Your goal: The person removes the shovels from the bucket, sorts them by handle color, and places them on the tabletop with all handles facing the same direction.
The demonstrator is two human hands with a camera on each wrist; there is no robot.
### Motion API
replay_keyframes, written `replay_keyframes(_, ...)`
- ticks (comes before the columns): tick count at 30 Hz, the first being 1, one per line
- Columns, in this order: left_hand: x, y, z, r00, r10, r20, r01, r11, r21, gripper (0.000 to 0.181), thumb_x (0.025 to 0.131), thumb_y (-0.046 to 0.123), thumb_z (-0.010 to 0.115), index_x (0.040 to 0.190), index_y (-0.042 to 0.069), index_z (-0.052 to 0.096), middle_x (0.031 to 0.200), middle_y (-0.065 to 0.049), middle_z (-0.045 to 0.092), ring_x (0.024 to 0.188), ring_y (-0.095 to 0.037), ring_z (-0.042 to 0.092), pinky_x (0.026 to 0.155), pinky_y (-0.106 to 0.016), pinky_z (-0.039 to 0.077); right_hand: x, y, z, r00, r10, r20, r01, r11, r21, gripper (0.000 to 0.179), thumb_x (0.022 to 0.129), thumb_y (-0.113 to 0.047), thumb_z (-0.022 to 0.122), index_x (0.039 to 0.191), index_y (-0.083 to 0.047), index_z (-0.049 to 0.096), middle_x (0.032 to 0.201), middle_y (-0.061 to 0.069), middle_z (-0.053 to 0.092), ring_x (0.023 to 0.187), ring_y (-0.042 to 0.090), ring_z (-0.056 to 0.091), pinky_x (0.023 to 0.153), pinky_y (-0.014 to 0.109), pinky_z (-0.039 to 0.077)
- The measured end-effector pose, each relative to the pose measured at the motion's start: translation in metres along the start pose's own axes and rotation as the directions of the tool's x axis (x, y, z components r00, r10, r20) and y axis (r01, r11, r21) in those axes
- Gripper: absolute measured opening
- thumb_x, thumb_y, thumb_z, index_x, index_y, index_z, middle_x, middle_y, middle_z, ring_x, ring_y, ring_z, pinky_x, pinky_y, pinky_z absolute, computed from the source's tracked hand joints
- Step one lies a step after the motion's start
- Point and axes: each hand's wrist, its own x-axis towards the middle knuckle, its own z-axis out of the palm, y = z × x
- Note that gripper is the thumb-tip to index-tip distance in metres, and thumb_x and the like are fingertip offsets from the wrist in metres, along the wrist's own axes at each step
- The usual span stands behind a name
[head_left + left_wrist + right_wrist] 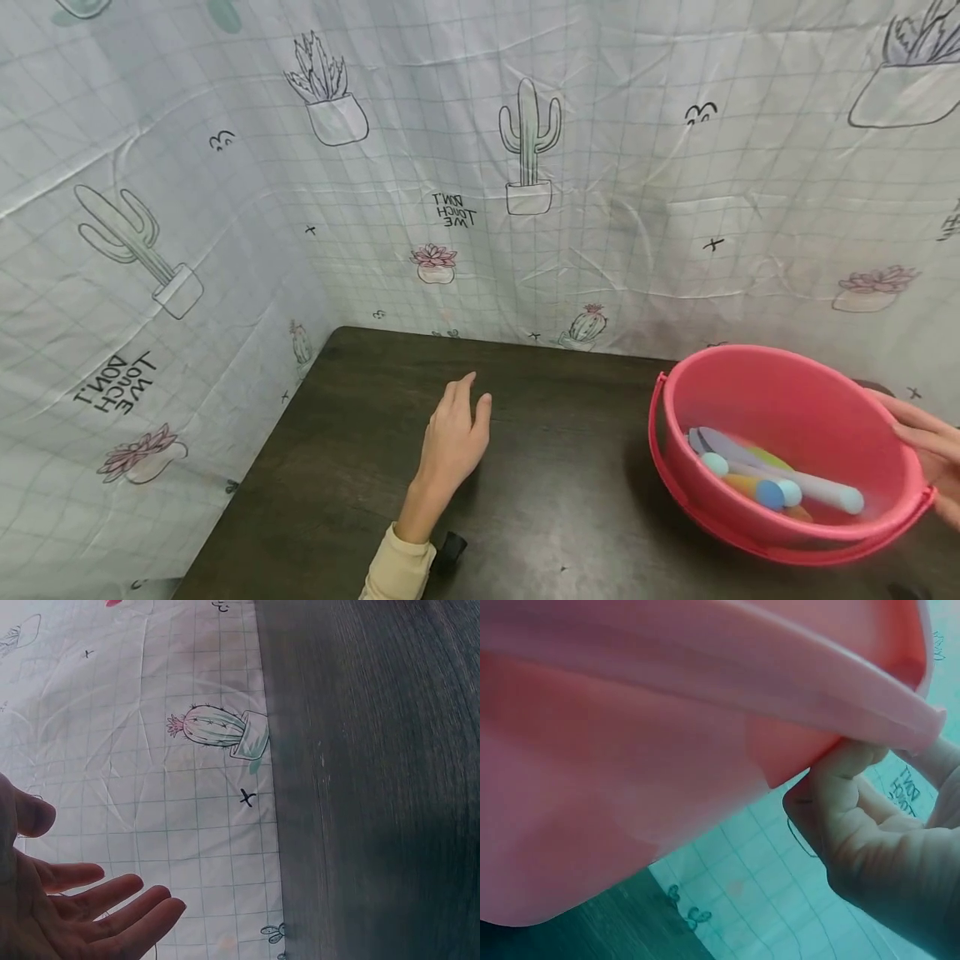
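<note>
A pink-red bucket [765,392] is at the right in the head view, its mouth tilted toward me and its handle [795,553] hanging along the near side. Inside lie several utensil-like pieces [817,486] with grey, mint, blue, orange and green parts; their exact kinds are unclear. My right hand [933,454] grips the bucket's right rim; in the right wrist view its fingers curl under the rim beside the bucket wall [630,765]. Over the table left of the bucket, my left hand [453,442] holds nothing, its fingers extended and thumb apart, also seen in the left wrist view.
The dark wooden table [570,433] reaches back to a hanging cloth [630,167] printed with cacti, which also covers the left side. A small black object [450,550] is by my left cuff.
</note>
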Motion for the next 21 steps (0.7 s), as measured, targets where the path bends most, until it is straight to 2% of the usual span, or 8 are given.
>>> replay_keyframes(3,-0.001,0.002,0.000,1.000,0.002,0.009,-0.002,1.000,-0.009,0.049,0.102,0.037,0.041,0.138,0.004,0.047,0.132,-0.015,0.052,0.110,-0.031,0.059,0.085,-0.049,0.050,0.009,0.001,0.012,0.999,0.016,0.030,-0.019,0.996,0.084,0.056,0.107,-0.020,0.004,0.142,-0.031,0.047,0.141,0.006,0.049,0.131,0.033,0.041,0.099,0.052,0.034)
replay_keyframes(5,-0.001,0.004,0.000,1.000,0.000,0.018,0.000,1.000,-0.015,0.049,0.102,0.038,0.040,0.138,0.004,0.047,0.132,-0.015,0.051,0.110,-0.031,0.059,0.086,-0.050,0.050,0.017,0.004,0.018,0.999,-0.023,0.030,0.020,0.994,0.105,0.058,0.106,-0.017,0.002,0.142,-0.026,0.047,0.141,0.009,0.050,0.131,0.032,0.041,0.100,0.053,0.027)
replay_keyframes(9,0.000,0.006,-0.001,0.999,-0.003,0.033,0.004,1.000,-0.023,0.050,0.103,0.039,0.038,0.138,0.004,0.047,0.132,-0.014,0.051,0.106,-0.031,0.061,0.086,-0.051,0.049,0.035,0.012,0.021,0.998,-0.053,0.035,0.050,0.995,0.088,0.061,0.104,-0.012,0.000,0.142,-0.018,0.048,0.139,0.011,0.051,0.127,0.032,0.048,0.100,0.051,0.034)
replay_keyframes(13,0.002,0.006,-0.003,0.999,-0.002,0.032,0.003,1.000,-0.027,0.050,0.103,0.039,0.039,0.137,0.004,0.047,0.130,-0.015,0.052,0.105,-0.031,0.061,0.085,-0.050,0.050,0.047,0.016,0.022,0.997,-0.034,0.062,0.033,0.999,0.027,0.064,0.103,-0.009,-0.001,0.141,-0.018,0.049,0.139,0.008,0.051,0.124,0.030,0.051,0.097,0.046,0.042)
replay_keyframes(18,0.004,0.002,-0.007,1.000,-0.001,0.007,0.002,0.999,-0.037,0.050,0.103,0.039,0.039,0.137,0.004,0.047,0.130,-0.014,0.052,0.106,-0.031,0.061,0.085,-0.048,0.050,0.053,0.018,0.020,0.994,-0.015,0.112,0.007,0.997,0.077,0.065,0.103,-0.011,-0.005,0.143,-0.017,0.047,0.142,0.009,0.048,0.128,0.029,0.045,0.101,0.046,0.037)
replay_keyframes(21,0.005,0.001,-0.013,1.000,-0.014,0.015,0.016,0.992,-0.122,0.049,0.103,0.039,0.039,0.136,0.005,0.047,0.129,-0.012,0.053,0.106,-0.028,0.060,0.082,-0.044,0.052,0.054,0.018,0.019,0.989,0.005,0.146,-0.022,0.993,0.120,0.067,0.102,-0.016,-0.007,0.144,-0.017,0.045,0.144,0.009,0.045,0.132,0.028,0.041,0.104,0.046,0.030)
